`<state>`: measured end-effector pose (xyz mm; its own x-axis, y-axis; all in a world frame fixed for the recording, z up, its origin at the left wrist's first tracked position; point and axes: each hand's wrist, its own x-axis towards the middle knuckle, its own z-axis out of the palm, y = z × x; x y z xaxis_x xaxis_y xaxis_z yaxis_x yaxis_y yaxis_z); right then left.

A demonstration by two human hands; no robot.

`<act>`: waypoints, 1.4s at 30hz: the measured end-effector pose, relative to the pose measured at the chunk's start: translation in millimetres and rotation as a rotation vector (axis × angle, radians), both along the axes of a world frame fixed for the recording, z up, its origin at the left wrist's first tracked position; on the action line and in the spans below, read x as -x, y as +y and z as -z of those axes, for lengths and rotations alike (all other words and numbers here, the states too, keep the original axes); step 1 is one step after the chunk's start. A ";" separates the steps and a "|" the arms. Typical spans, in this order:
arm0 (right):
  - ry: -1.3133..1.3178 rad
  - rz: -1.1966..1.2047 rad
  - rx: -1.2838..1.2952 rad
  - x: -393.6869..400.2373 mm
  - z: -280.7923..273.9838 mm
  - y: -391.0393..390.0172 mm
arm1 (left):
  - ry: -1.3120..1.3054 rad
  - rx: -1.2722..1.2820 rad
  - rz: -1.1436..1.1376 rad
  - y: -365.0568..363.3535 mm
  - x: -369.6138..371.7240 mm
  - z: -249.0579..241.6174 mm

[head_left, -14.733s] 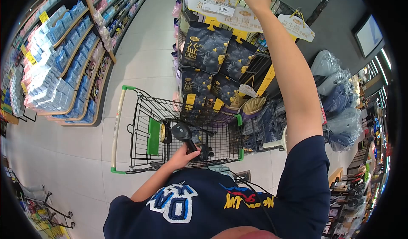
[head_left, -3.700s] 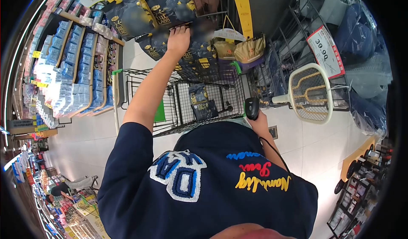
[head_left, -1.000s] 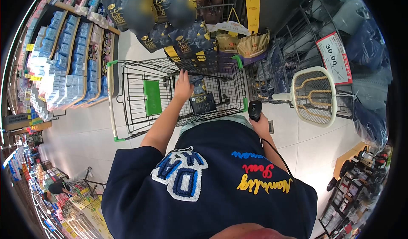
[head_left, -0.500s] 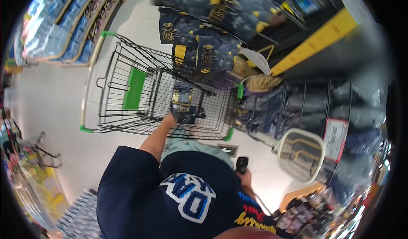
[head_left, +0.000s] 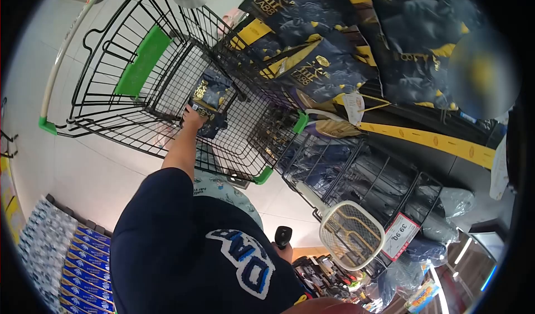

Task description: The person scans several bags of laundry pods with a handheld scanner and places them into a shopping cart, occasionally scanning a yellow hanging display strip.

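My left hand (head_left: pixel 193 117) reaches into the black wire shopping cart (head_left: pixel 114 116) and grips the lower end of a dark bag (head_left: pixel 210 95) with gold lettering. The bag lies over the cart's mesh, with another dark package partly under it. Near my right side, my right hand (head_left: pixel 283 251) is closed around a black handheld device (head_left: pixel 283 236). A green panel (head_left: pixel 144 61) is fixed on the cart's handle side.
Large dark bags with gold print (head_left: pixel 312 71) hang beyond the cart. A wire rack (head_left: pixel 356 163) at the right holds plastic-wrapped goods, a white racket-shaped item (head_left: pixel 352 236) and a price sign (head_left: pixel 400 236). Blue boxes (head_left: pixel 86 269) stand at lower left.
The view has turned and the cart appears closer and tilted. My left hand stays at the dark bag, whose printed front shows more clearly. The device is still in my right hand.
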<state>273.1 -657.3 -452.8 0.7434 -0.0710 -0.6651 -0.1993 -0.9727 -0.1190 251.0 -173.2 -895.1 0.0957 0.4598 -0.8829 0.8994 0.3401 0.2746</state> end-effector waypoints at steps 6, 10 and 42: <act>-0.006 0.023 -0.030 -19.2 1.4 9.1 | 0.191 -0.025 -0.060 1.3 -9.6 -15.1; -0.008 0.022 -0.059 -27.0 5.5 13.9 | 0.104 0.042 0.094 9.7 11.5 -0.5; 0.225 -0.322 -0.550 -44.5 50.3 227.5 | -0.783 0.376 -0.021 58.6 45.1 -249.7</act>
